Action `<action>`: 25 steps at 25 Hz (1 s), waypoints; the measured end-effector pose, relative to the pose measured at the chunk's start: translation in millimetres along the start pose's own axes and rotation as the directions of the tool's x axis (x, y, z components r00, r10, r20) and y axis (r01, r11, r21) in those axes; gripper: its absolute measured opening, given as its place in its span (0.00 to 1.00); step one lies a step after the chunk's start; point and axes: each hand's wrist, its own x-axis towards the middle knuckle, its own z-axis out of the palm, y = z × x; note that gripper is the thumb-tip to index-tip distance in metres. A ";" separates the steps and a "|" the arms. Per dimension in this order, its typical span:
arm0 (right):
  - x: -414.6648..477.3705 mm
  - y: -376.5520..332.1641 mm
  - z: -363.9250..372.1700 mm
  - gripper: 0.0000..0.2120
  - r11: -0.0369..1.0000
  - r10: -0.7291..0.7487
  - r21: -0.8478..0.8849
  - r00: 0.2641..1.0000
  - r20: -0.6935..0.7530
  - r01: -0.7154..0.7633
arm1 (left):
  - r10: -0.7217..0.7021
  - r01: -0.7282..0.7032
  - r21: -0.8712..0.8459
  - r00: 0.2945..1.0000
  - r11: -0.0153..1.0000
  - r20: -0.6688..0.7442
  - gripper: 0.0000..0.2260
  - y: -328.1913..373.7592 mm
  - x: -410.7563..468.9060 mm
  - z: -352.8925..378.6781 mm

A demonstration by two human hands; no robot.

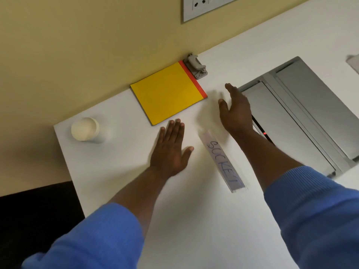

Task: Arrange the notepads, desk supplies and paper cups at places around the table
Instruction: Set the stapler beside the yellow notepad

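A yellow notepad point(167, 93) with a red spine lies flat at the table's far edge, against the wall. A grey hole punch point(196, 66) sits just behind its red edge. A white paper cup point(85, 129) stands near the table's left corner. My left hand point(171, 150) rests flat on the table with its fingers straight, fingertips just short of the notepad's near corner. My right hand point(236, 109) hovers open to the right of the notepad, fingers spread, holding nothing.
A white table point(194, 220) runs along a yellow wall. A grey metal cable hatch point(303, 113) is set into the table on the right. A strip labelled "SOCKET" point(223, 162) lies between my arms. A wall socket plate point(206, 6) is above.
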 end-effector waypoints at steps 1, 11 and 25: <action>-14.4 -2.1 -6.4 0.26 1.000 0.002 -0.003 1.000 0.002 -0.002 | -0.003 0.003 0.013 1.000 1.000 0.021 0.36 0.8 0.0 -2.8; -176.8 -23.2 -87.7 0.33 0.986 0.061 -0.159 0.998 0.022 -0.056 | 0.102 -0.091 -0.098 0.988 0.991 0.115 0.40 35.5 -83.2 -59.8; -392.2 -71.8 -201.5 0.35 0.938 0.187 -0.271 0.974 -0.129 -0.216 | 0.419 -0.418 -0.037 0.906 0.908 0.052 0.42 154.9 -196.6 -161.2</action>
